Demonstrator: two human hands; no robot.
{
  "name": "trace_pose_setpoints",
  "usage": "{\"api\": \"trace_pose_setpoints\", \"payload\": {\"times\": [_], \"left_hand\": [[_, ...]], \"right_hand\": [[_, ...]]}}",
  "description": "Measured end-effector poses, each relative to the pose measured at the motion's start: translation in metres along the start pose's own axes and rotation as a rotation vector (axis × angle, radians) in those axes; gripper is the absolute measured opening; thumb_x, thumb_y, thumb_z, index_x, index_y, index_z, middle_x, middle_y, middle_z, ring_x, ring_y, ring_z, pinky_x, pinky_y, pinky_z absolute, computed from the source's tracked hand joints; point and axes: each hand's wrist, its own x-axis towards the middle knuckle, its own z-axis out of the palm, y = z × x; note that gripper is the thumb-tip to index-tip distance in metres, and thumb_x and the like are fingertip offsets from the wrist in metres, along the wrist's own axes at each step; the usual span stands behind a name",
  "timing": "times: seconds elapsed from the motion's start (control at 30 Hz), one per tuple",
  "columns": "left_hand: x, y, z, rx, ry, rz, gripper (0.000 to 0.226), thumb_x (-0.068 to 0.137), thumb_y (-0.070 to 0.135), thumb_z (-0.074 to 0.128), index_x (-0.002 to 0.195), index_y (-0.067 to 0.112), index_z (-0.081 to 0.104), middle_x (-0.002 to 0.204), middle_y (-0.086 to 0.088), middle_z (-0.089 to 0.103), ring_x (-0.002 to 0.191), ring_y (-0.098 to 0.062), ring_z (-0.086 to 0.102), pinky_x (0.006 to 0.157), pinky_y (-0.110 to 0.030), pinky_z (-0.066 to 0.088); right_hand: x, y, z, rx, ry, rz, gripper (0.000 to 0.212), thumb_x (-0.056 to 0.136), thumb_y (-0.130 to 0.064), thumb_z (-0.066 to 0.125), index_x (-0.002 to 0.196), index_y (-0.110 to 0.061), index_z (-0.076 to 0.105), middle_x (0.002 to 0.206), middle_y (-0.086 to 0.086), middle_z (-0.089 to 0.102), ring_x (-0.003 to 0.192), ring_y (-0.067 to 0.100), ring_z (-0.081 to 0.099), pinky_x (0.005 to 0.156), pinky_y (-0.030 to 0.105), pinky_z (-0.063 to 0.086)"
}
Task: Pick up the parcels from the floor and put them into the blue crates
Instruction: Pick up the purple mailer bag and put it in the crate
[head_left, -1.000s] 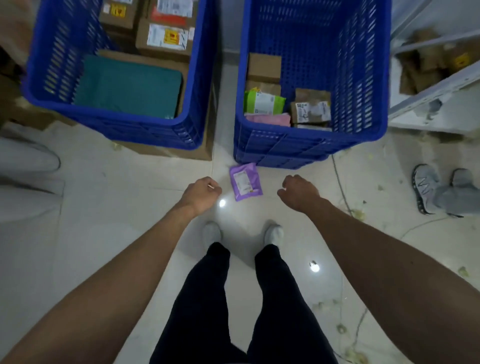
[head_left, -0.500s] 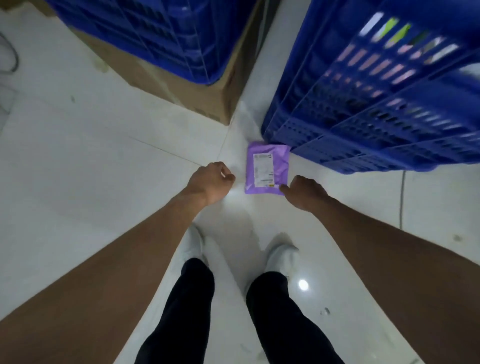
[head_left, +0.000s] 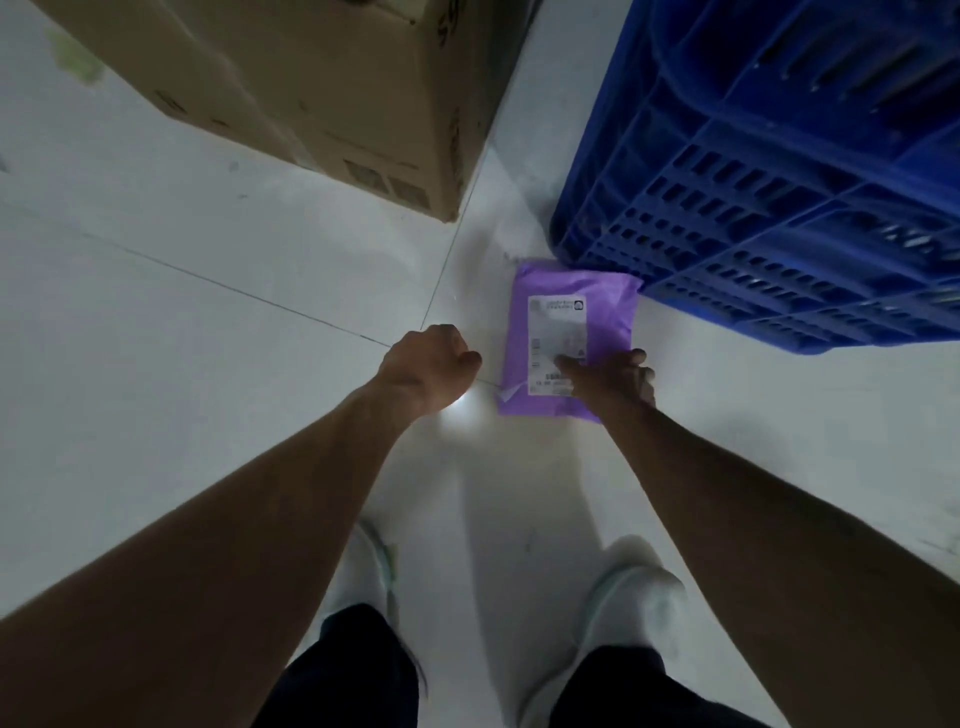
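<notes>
The purple parcel (head_left: 574, 291) is a flat, soft plastic mailer, creased along its edges, with a white printed label (head_left: 555, 332) running down its middle; a barcode sits at the label's near end, but the print is too blurred to read. It lies flat on the pale tiled floor (head_left: 208, 322); its far right corner touches the foot of the blue crate (head_left: 779, 208), and a cardboard box (head_left: 337, 104) stands well to its left across a gap of floor.

The right hand (head_left: 610, 376) rests on the parcel's near right part; the thumb (head_left: 569, 365) lies across the label's lower end and the fingers (head_left: 638, 359) curl at the right edge, so the hand grips the parcel there. The left hand (head_left: 428, 366) hangs just left of the parcel, its fingers curled into a fist that holds nothing. White shoes (head_left: 639, 603) and dark trousers (head_left: 353, 670) show below.

Half a second ago the right hand only met the near right corner; now it has come forward over the label and taken hold. The parcel has not left its place by the crate; the left hand keeps its fist. The view has dropped closer, so the crate wall and the box loom larger and the crate's inside, seen a second ago, is out of sight.
</notes>
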Motion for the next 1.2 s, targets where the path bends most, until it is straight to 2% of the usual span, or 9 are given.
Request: {"api": "trace_pose_setpoints", "payload": {"times": [0.13,0.2,0.27,0.33,0.47,0.63,0.8,0.9,1.2], "left_hand": [[0.008,0.003,0.001,0.004,-0.009,0.012,0.030,0.094,0.031,0.053,0.115,0.014,0.067,0.117,-0.010,0.070,0.109,-0.030,0.064,0.095,-0.035,0.051],[0.003,0.005,-0.003,0.007,-0.015,0.019,0.030,0.094,0.031,0.053,0.115,0.014,0.066,0.117,-0.010,0.070,0.109,-0.030,0.063,0.096,-0.035,0.050],[-0.007,0.006,-0.012,0.007,-0.013,0.022,0.029,0.094,0.032,0.053,0.114,0.015,0.066,0.115,-0.009,0.071,0.107,-0.030,0.064,0.096,-0.036,0.051],[-0.022,0.007,-0.025,0.013,-0.011,0.020,0.028,0.094,0.033,0.053,0.113,0.017,0.066,0.114,-0.009,0.071,0.106,-0.030,0.064,0.095,-0.036,0.051],[-0.066,0.016,-0.062,0.024,0.002,0.019,0.029,0.096,0.034,0.053,0.116,0.017,0.065,0.117,-0.008,0.069,0.109,-0.029,0.063,0.096,-0.036,0.050],[-0.143,0.043,-0.118,0.017,-0.004,0.058,0.027,0.096,0.034,0.054,0.112,0.016,0.065,0.113,-0.007,0.070,0.105,-0.028,0.064,0.093,-0.035,0.050],[-0.233,0.081,-0.185,-0.002,0.008,0.077,0.025,0.095,0.035,0.053,0.110,0.019,0.065,0.112,-0.005,0.069,0.105,-0.027,0.062,0.089,-0.031,0.049],[-0.289,0.101,-0.224,-0.006,-0.016,0.083,0.021,0.095,0.034,0.053,0.107,0.021,0.063,0.110,-0.004,0.068,0.102,-0.025,0.062,0.090,-0.031,0.050],[-0.442,0.133,-0.320,-0.002,0.007,0.124,0.023,0.095,0.032,0.049,0.110,0.020,0.063,0.110,-0.003,0.068,0.101,-0.025,0.061,0.088,-0.033,0.050]], "right_hand": [[0.006,-0.005,0.009,0.080,0.029,0.020,0.070,0.088,-0.040,0.068,0.136,-0.006,0.031,0.131,0.017,0.054,0.118,0.037,0.055,0.099,0.042,0.045],[0.004,-0.008,0.002,0.136,0.006,0.054,0.052,0.091,-0.025,0.063,0.132,-0.003,0.042,0.124,0.015,0.059,0.109,0.034,0.059,0.086,0.037,0.049],[-0.003,-0.012,-0.009,0.205,-0.040,0.077,0.041,0.092,-0.018,0.060,0.127,-0.002,0.048,0.109,0.012,0.059,0.091,0.029,0.058,0.072,0.030,0.045],[-0.018,-0.015,-0.023,0.219,-0.072,0.076,0.039,0.092,-0.018,0.059,0.125,-0.001,0.049,0.108,0.013,0.060,0.085,0.027,0.056,0.068,0.029,0.043],[-0.064,-0.021,-0.063,0.220,-0.100,0.058,0.040,0.087,-0.024,0.059,0.122,-0.005,0.057,0.115,0.016,0.065,0.099,0.033,0.064,0.069,0.032,0.048],[-0.138,-0.023,-0.132,0.191,-0.138,0.022,0.042,0.086,-0.024,0.055,0.122,-0.004,0.060,0.119,0.017,0.065,0.108,0.034,0.063,0.091,0.039,0.054],[-0.241,-0.042,-0.222,0.279,-0.153,-0.009,0.028,0.083,-0.013,0.061,0.109,-0.004,0.067,0.104,0.013,0.069,0.095,0.030,0.066,0.085,0.038,0.056],[-0.304,-0.050,-0.268,0.272,-0.186,-0.035,0.024,0.084,-0.011,0.058,0.104,-0.002,0.069,0.105,0.016,0.070,0.098,0.032,0.067,0.090,0.042,0.056],[-0.487,-0.078,-0.385,0.363,-0.202,-0.199,0.018,0.083,-0.010,0.062,0.097,-0.003,0.070,0.102,0.013,0.071,0.096,0.030,0.067,0.083,0.040,0.054]]}}
